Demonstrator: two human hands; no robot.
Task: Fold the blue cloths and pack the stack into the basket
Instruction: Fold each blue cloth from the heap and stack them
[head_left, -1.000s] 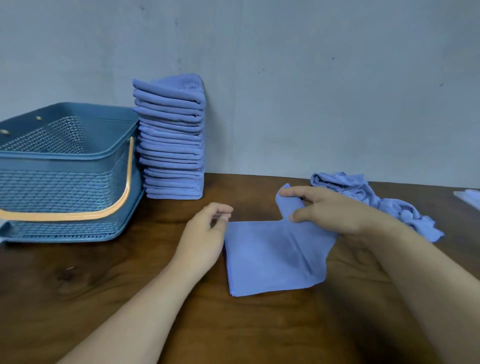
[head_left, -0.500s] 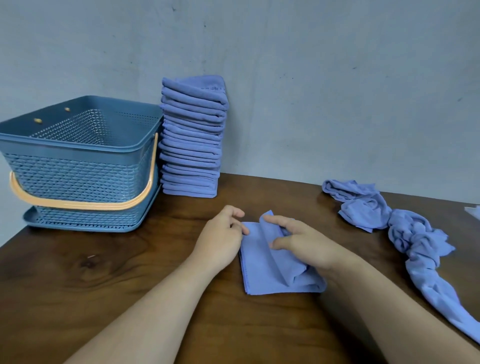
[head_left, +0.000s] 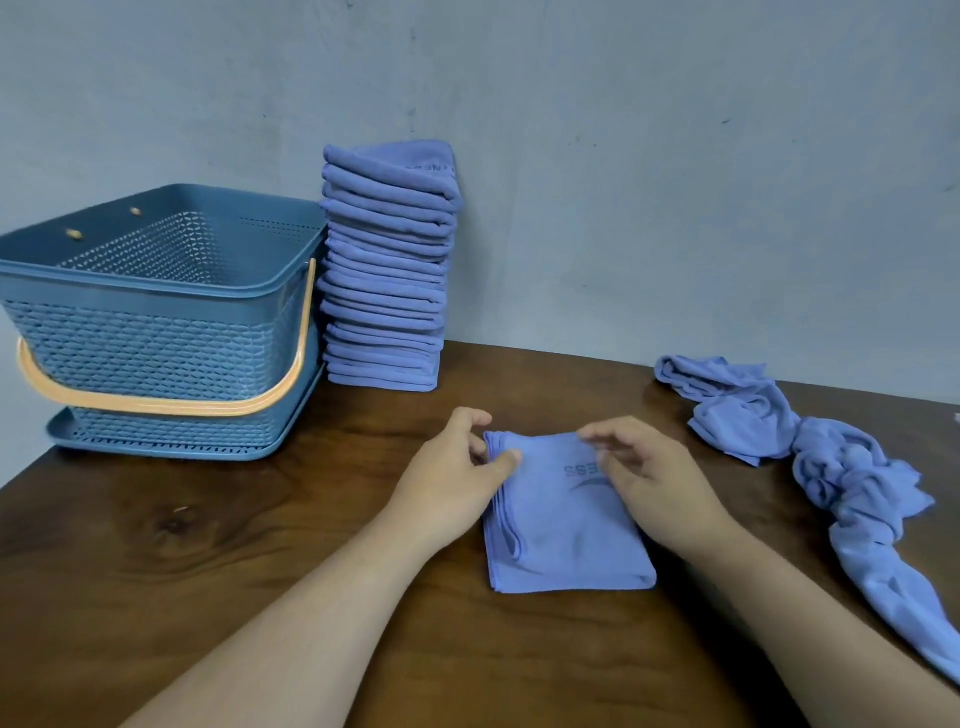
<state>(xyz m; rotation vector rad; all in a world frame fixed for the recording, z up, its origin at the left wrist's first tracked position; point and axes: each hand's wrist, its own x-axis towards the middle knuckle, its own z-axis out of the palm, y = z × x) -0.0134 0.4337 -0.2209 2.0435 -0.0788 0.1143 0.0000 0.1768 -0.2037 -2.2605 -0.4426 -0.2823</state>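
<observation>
L hand (head_left: 451, 470) on cloth (head_left: 566, 540) (grip, prob.)

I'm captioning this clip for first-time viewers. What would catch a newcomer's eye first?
A tall stack of folded cloths stands against the wall, next to the basket at the left. In the middle, the left hand pinches the far left corner of a folded cloth while the right hand is over its right side. Along the right lie crumpled cloths.

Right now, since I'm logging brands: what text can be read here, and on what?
"SSE": dark print on the folded cloth, upside down; the right hand hides the rest.
Top cloth of the stack: faint print, too blurred to read.
Basket: no text seen.
</observation>
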